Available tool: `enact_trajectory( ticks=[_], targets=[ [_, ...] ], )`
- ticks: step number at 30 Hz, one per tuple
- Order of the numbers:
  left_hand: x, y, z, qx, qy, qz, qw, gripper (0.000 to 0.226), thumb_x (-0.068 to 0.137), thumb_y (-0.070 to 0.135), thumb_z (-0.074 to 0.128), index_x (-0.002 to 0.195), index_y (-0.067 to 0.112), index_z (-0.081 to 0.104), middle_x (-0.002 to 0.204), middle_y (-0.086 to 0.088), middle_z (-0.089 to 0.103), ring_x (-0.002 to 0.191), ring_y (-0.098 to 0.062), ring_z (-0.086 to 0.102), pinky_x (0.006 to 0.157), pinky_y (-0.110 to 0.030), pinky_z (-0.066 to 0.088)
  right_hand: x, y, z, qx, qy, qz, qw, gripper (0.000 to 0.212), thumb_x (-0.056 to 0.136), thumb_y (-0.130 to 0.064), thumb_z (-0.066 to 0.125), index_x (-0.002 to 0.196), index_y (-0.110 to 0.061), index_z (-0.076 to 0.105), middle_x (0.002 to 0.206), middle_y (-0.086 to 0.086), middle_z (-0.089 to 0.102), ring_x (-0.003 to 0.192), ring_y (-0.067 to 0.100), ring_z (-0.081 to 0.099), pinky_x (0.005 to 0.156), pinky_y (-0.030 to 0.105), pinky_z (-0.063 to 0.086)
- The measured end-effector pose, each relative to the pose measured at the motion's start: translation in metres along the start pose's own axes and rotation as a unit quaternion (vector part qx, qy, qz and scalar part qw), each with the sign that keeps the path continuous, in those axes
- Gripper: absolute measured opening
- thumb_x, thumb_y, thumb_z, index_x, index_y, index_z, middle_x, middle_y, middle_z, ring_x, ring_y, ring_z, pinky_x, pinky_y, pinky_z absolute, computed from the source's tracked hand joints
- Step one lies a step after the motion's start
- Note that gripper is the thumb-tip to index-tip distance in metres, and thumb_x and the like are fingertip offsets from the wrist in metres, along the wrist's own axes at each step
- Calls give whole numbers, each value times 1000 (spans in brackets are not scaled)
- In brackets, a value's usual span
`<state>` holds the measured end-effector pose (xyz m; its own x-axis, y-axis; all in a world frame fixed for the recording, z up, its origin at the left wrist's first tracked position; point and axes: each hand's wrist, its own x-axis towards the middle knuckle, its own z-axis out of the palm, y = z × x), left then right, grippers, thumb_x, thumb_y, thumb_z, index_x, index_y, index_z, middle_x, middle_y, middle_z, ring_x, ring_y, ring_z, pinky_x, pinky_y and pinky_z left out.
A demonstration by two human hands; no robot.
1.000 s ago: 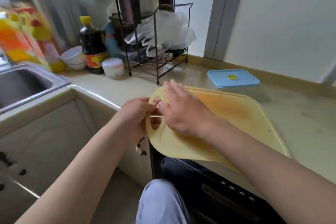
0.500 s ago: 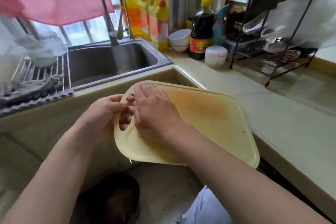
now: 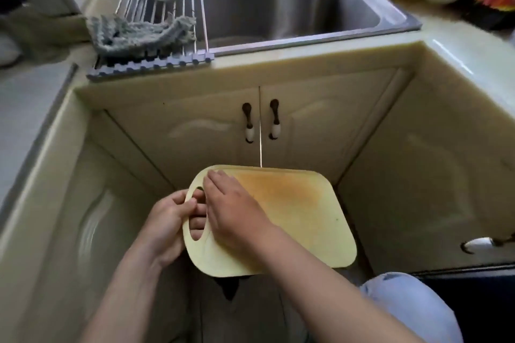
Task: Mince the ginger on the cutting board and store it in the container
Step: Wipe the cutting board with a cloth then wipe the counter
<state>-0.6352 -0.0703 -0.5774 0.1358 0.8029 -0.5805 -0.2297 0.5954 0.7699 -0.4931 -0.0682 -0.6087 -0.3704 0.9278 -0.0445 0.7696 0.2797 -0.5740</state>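
Head view looks down on the pale yellow plastic cutting board (image 3: 301,220), rounded at the corners and with an orange-brown stain over its middle. It is held in the air, nearly level, in front of the cream cabinet doors (image 3: 320,125) and below the counter edge. No ginger can be seen on it, and the container is not in view.

The long axis of the board runs left to right across the view, with the handle loop (image 3: 199,255) at the left end. The left hand (image 3: 170,225) grips this loop: its fingers are curled through the oval hole and its thumb lies over the rim. The right hand (image 3: 234,217) lies flat on the top face just beside the hole, fingers straight and together. It presses but it clasps nothing.

I judge that the left hand carries the weight and the right one only steadies. The free end points to the right, away from both hands.

Ahead and higher lies the stainless steel sink (image 3: 292,8), well apart from the board. To reach it, I think, the board must rise over the counter edge, and the left hand is the nearer one to lead.

Left of the basin a roll-up metal drying rack (image 3: 156,64) bears a crumpled grey cloth (image 3: 139,33).
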Motion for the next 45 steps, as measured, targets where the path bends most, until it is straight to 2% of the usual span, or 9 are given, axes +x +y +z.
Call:
enact_trajectory(
  ticks=[6,13,17,23,27,34,37,41,45],
  targets=[
    [-3,-31,-31,32,111,-8,993,15,105,-1,38,104,0,53,60,-12,58,40,-20,50,37,-23,41,1,18,64,76,-82,14,994,56,112,-22,35,165,-11,20,174,7,14,160,22,11,127,30,10],
    [-1,-35,-49,75,229,23,970,17,103,-2,42,105,2,58,69,-20,67,50,-29,63,42,-32,51,8,78,96,77,-205,172,960,71,107,-9,40,167,-16,4,175,1,0,160,27,14,127,36,20],
    [5,-32,-53,91,273,23,957,20,100,-5,42,103,5,59,79,-27,69,58,-35,67,49,-39,57,1,125,91,67,-261,314,910,91,100,-17,56,166,-17,-6,168,17,24,147,36,39,115,41,39],
    [16,-38,-45,143,296,8,944,22,95,-8,44,102,5,60,83,-26,68,64,-35,68,56,-45,60,-1,78,80,147,-249,166,943,68,108,-29,47,166,-18,15,172,6,21,157,27,24,126,35,22],
    [12,-40,-44,166,300,9,939,21,95,-7,45,98,7,61,75,-20,68,58,-31,67,52,-40,58,-10,34,98,185,-259,110,941,64,112,-27,36,167,-20,5,175,2,7,160,21,10,129,33,10],
    [11,-43,-53,199,304,25,931,16,93,3,59,91,14,71,76,-7,75,77,-28,71,72,-41,56,-11,-25,98,261,-134,-15,956,61,112,-24,34,167,-19,9,175,3,8,160,12,0,127,22,-2],
    [5,-40,-53,149,303,1,941,20,94,-8,46,97,3,62,67,-16,67,54,-28,64,54,-37,54,-8,-5,109,226,-192,75,952,58,113,-38,23,167,-28,2,175,-2,-2,161,13,-6,129,30,-3],
    [0,-41,-56,166,298,3,940,20,98,-4,44,101,5,61,76,-24,68,57,-34,65,54,-41,54,-26,64,108,134,-384,299,863,62,113,-38,30,166,-15,9,174,13,4,160,33,9,129,42,13],
    [2,-38,-52,180,295,5,939,20,99,-1,44,101,9,62,78,-23,68,59,-34,66,54,-42,55,-28,77,108,147,-322,301,885,62,111,-38,32,163,-8,18,167,16,27,148,32,36,123,40,31]
  ],
)
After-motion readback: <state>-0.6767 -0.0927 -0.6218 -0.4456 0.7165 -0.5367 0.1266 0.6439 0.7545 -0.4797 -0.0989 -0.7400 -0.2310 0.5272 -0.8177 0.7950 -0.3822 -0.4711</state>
